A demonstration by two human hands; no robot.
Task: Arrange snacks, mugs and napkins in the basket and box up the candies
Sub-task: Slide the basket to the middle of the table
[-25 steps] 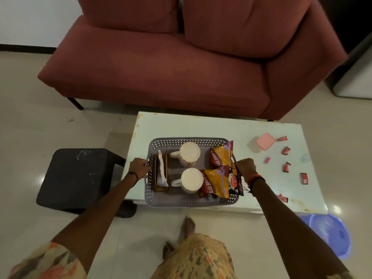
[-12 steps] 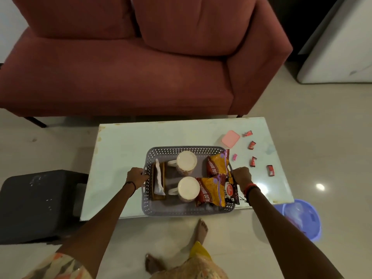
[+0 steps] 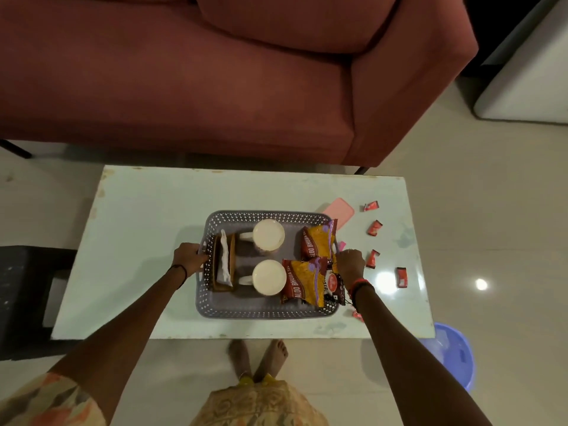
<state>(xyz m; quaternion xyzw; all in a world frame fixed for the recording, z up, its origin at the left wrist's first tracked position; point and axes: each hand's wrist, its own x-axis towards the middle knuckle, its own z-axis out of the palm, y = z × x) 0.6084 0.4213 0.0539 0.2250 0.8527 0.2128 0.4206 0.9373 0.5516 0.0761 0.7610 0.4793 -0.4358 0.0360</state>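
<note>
Basket (image 3: 267,312), mid-table (image 3: 138,241): napkins (image 3: 226,259) at 9 o'clock, mugs (image 3: 269,235) central, snack packets (image 3: 304,281) at 3; left hand (image 3: 189,258) and right hand (image 3: 350,265) clasp opposite rims, probably to shift it level; candies (image 3: 375,227) lie loose beyond 3 o'clock, unboxed.

Pale table (image 3: 138,241) w/ grey basket (image 3: 261,312) mid, pink box (image 3: 339,210) & red candies (image 3: 374,227) on rt
</note>
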